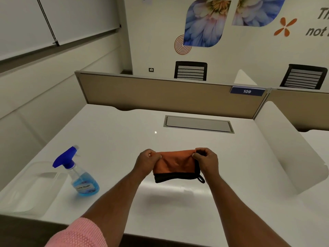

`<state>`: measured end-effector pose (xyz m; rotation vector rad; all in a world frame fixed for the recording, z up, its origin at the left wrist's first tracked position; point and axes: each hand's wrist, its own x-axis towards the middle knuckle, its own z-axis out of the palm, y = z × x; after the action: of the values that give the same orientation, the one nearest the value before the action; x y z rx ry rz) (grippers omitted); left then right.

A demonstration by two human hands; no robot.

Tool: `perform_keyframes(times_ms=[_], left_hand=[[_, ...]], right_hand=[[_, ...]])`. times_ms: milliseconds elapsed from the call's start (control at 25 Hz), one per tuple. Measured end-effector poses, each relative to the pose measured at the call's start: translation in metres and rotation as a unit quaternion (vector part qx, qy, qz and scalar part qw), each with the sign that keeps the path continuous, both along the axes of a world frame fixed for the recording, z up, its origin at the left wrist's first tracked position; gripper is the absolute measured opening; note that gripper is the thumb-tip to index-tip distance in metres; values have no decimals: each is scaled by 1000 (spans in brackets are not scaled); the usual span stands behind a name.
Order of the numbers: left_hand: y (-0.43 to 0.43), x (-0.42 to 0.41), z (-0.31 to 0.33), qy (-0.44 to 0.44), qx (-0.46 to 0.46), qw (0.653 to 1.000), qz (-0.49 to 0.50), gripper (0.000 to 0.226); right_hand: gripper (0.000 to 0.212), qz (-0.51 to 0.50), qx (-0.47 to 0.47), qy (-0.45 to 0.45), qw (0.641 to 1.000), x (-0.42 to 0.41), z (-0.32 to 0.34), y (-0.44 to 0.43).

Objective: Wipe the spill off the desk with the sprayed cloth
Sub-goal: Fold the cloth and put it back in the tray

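Observation:
An orange cloth (175,164) with a black border and a small hanging loop is held above the middle of the white desk (124,139). My left hand (146,162) pinches its upper left corner and my right hand (206,161) pinches its upper right corner, so the cloth hangs folded between them. A faint wet smear (187,189) shows on the desk just below the cloth. A clear spray bottle (80,173) with a blue trigger head and blue liquid stands upright at the left.
A clear plastic tray (33,188) lies at the desk's left front corner beside the bottle. A grey cable flap (198,124) is set into the desk at the back. A beige partition (160,93) closes the rear and a white divider (288,152) the right.

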<state>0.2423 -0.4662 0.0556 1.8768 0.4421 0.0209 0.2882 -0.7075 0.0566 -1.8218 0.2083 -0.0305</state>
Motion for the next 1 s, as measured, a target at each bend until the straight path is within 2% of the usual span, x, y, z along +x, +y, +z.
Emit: perform_keyframes(times_ms=[200, 400, 600, 720, 800, 840, 920, 1000], left_hand=[[8, -10, 1, -2, 10, 997, 75, 19], [11, -23, 9, -1, 25, 991, 128, 26], [10, -42, 14, -27, -7, 995, 98, 22], [14, -57, 21, -46, -35, 996, 68, 33], [23, -74, 30, -52, -64, 994, 64, 44], [30, -84, 33, -58, -77, 993, 61, 47], [45, -107, 39, -66, -81, 993, 61, 50], [61, -127, 40, -69, -77, 991, 81, 52]], right_hand=[[20, -33, -53, -24, 998, -12, 9, 32], [21, -9, -66, -56, 996, -30, 21, 63], [25, 44, -47, -65, 996, -58, 32, 97], [23, 72, -37, -85, 993, -77, 40, 118], [14, 85, -29, -101, 991, -93, 45, 133], [15, 93, -23, -106, 990, -103, 48, 142], [32, 111, -22, -117, 987, -125, 52, 159], [41, 129, -20, -118, 984, -146, 54, 175]])
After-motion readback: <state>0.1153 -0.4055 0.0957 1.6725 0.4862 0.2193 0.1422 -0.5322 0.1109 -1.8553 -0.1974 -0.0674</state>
